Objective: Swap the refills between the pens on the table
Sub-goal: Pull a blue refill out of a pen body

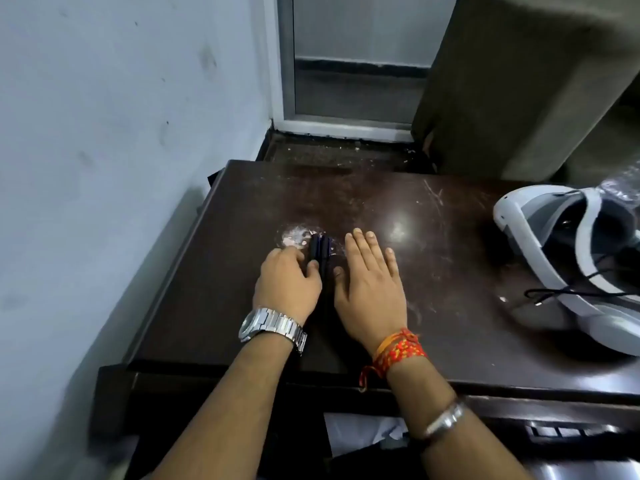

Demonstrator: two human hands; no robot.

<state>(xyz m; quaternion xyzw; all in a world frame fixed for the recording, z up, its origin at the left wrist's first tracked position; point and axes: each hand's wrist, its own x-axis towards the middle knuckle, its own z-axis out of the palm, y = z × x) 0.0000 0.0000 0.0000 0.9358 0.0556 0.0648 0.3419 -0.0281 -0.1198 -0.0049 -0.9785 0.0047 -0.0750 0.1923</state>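
Note:
Two dark pens (pixel 320 252) lie side by side on the dark brown table (pixel 433 258), pointing away from me, their near ends hidden between my hands. My left hand (pixel 287 280), with a metal watch on the wrist, sits just left of the pens. Its fingers are curled against the left pen and its thumb lies on top of that pen. My right hand (pixel 369 275), with red threads on the wrist, rests flat on the table just right of the pens. Its fingers are straight and its thumb tip touches the right pen.
A white headset (pixel 540 244) with a black cable (pixel 550 294) lies at the table's right side. A pale wall (pixel 104 168) runs close along the left edge. A whitish smear (pixel 294 235) marks the table beyond the pens. A brown curtain (pixel 519 81) hangs behind.

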